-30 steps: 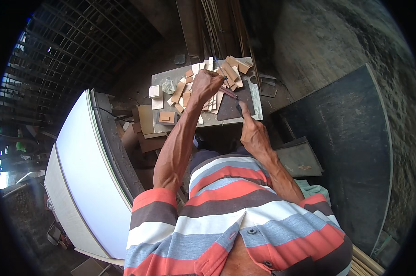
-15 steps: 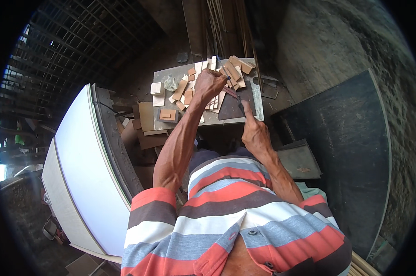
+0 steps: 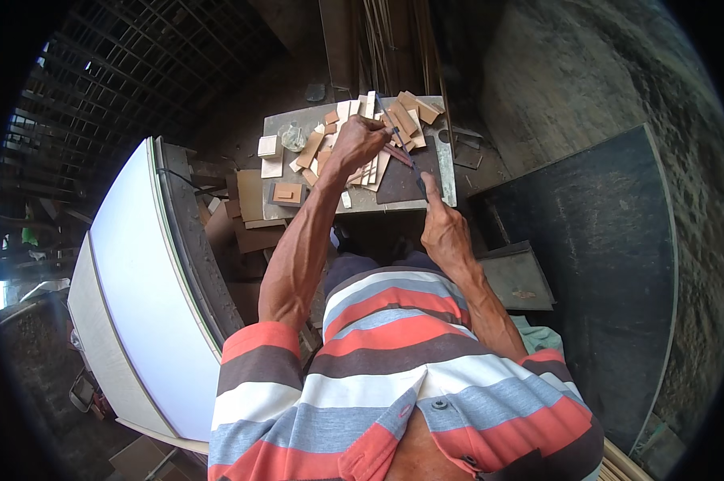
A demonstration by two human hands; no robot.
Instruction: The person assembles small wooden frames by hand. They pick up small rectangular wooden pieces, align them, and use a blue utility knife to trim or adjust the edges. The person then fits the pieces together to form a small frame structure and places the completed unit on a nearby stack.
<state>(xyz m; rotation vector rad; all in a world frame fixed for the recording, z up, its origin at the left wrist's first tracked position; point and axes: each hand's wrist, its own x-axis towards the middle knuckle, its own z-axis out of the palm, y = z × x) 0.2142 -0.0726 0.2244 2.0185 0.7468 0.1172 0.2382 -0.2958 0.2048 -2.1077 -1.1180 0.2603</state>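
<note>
My left hand (image 3: 362, 141) is closed over the work table, its fingers around one end of a reddish-brown strip (image 3: 399, 153). In my right hand (image 3: 445, 234), near the table's front edge, is the dark handle of a long thin-bladed tool (image 3: 411, 161). The tool slants away up and to the left, crossing the strip close to my left fingertips. Its exact kind is too small to tell. Underneath lies a dark brown board (image 3: 402, 187). Many small wooden blocks (image 3: 310, 149) are heaped around and beyond my left hand.
The grey table (image 3: 362, 207) also carries a clear container (image 3: 295, 139), a white block (image 3: 269, 146) and a brown block on a dark base (image 3: 287, 193). A large white panel (image 3: 141, 280) leans at left, a black sheet (image 3: 594, 264) at right. Long strips (image 3: 382, 48) stand behind.
The view has shifted slightly, and both hands keep nearly the same places over the table. The strip and the tool remain in my hands.
</note>
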